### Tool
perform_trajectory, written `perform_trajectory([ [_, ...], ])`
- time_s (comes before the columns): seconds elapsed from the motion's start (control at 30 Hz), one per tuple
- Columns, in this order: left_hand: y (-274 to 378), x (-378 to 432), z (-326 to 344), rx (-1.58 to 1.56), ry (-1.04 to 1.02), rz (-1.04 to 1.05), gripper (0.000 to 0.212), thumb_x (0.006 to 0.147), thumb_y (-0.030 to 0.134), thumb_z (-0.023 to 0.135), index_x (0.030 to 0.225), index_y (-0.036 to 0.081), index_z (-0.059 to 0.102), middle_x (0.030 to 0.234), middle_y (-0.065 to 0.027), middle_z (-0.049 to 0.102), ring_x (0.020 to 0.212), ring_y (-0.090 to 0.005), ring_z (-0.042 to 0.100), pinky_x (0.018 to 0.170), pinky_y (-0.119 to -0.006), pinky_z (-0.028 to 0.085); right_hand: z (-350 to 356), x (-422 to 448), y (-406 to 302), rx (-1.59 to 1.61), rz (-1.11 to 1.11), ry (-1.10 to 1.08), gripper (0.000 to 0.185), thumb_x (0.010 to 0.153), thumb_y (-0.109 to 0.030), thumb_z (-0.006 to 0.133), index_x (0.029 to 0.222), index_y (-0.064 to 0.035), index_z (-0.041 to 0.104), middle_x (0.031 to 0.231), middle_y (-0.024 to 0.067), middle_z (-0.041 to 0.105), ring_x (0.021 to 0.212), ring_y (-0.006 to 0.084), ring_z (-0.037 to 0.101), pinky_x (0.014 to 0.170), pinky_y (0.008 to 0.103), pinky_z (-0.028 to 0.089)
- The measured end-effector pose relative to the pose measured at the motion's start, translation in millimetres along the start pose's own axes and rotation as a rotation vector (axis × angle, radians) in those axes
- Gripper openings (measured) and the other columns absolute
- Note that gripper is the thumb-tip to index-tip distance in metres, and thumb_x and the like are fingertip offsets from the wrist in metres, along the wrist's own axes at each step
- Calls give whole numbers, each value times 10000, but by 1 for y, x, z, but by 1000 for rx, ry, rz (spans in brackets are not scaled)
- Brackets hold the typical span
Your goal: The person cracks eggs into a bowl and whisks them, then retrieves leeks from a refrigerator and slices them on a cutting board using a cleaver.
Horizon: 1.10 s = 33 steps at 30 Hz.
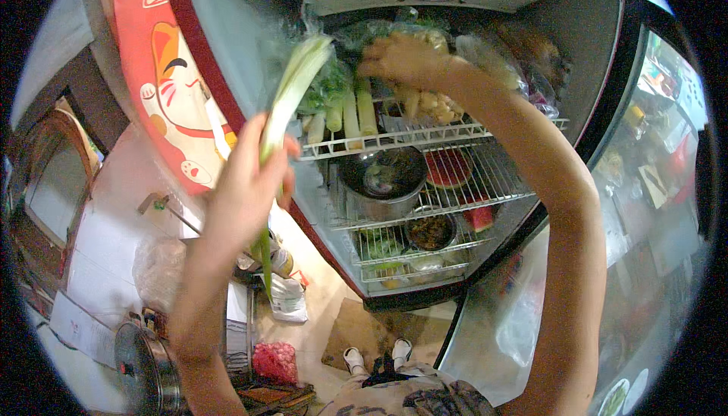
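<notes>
My left hand (259,171) is closed around a green and white leek or large scallion stalk (294,89), held upright outside the left front of an open refrigerator. My right hand (398,60) reaches over the top wire shelf (392,142), blurred, among bagged vegetables; whether it grips anything is hidden. More pale green stalks (351,117) lie on that shelf at the left, beside leafy greens (327,83). Pale yellowish pieces (435,107), in what looks like a plastic bag, lie below my right forearm.
Lower shelves hold a metal pot (381,174), a cut watermelon (449,167) and a bowl of dark food (430,229). A glass door (631,234) stands at the right. Left are a lidded pot (147,367) and a red mesh bag (275,362) low down.
</notes>
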<state>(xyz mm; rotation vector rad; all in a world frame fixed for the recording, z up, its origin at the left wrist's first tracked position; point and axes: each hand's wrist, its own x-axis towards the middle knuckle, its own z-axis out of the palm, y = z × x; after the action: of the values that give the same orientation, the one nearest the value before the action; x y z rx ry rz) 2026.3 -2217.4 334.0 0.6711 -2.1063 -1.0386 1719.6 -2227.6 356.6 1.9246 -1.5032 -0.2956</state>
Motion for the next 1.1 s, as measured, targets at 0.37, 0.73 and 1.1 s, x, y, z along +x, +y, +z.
perform_trajectory([
  [0.37, -88, -102, 32, -723, 298, -191, 261, 948, 123, 479, 1163, 19, 372, 788, -37, 455, 551, -117, 511, 460, -258, 463, -9, -1, -43, 320, -412, 148, 443, 784, -112, 562, 1224, -132, 512, 1251, 103, 519, 1183, 296, 493, 980, 454, 378],
  [0.73, -100, -94, 37, -787, 200, -31, 183, 940, 166, 527, 1011, 85, 379, 706, -25, 438, 556, -124, 499, 460, -270, 462, -15, 11, -40, 81, -455, 93, 503, 626, -55, 719, 1076, -169, 525, 1143, 64, 503, 1059, 279, 548, 835, 439, 485],
  [1.1, -100, -77, 47, -594, 303, 204, 333, 922, 21, 494, 1199, -41, 321, 1253, -227, 518, 1152, -270, 544, 1026, -402, 402, -88, -75, -53, 994, 273, 964, 385, 732, -93, 728, 1063, -19, 546, 987, 82, 604, 916, 161, 585, 805, 300, 497],
])
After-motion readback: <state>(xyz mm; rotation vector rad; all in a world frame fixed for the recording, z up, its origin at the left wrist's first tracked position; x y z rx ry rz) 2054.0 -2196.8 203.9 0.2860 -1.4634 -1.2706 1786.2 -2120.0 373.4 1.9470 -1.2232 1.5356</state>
